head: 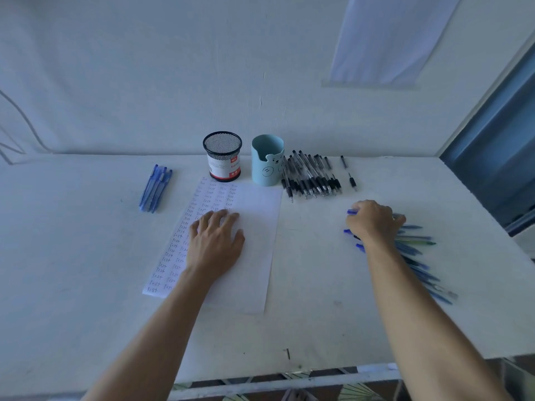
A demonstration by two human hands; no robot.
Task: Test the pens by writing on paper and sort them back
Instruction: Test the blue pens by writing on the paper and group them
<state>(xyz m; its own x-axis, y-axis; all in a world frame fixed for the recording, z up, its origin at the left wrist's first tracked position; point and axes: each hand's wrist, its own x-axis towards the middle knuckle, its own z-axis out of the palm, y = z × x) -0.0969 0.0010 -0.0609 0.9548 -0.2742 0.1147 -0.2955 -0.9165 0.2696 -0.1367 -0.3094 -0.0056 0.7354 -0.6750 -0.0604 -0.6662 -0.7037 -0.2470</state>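
The person's L hand (215, 241) lies flat, palm down, on the paper (254, 227), fingers straight and a bit spread, holding nothing. It just presses the sheet to the table (72, 256). The sheet sits mid-table, slightly skewed. Its left part is filled w/ columns of handwritten "test" and the right part is blank.

The R hand (375, 224) is down on the near-left end of the blue pen pile (417, 247) at the right side of the table. Its fingers are curled round one blue pen (351, 211), whose end pokes out left of the knuckles. The rest of that pen is mostly hidden under the hand. The pile fans out toward the right edge and back along the forearm, w/ a few blue ends showing left of the wrist.

At the back, by the wall, a black mesh cup (222, 157) w/ a red-and-white label stands upright. Just right of it is a teal cup (267, 163) w/ a bear face, near but not touching. Neither shows any pens sticking up. Beside the teal cup on its right lies a row of black pens (311, 178), packed side by side. Two small black pieces (352, 180) lie apart, a bit further right.

Well off to the left, approx 4 blue pens (156, 189) lie together in a tight bundle
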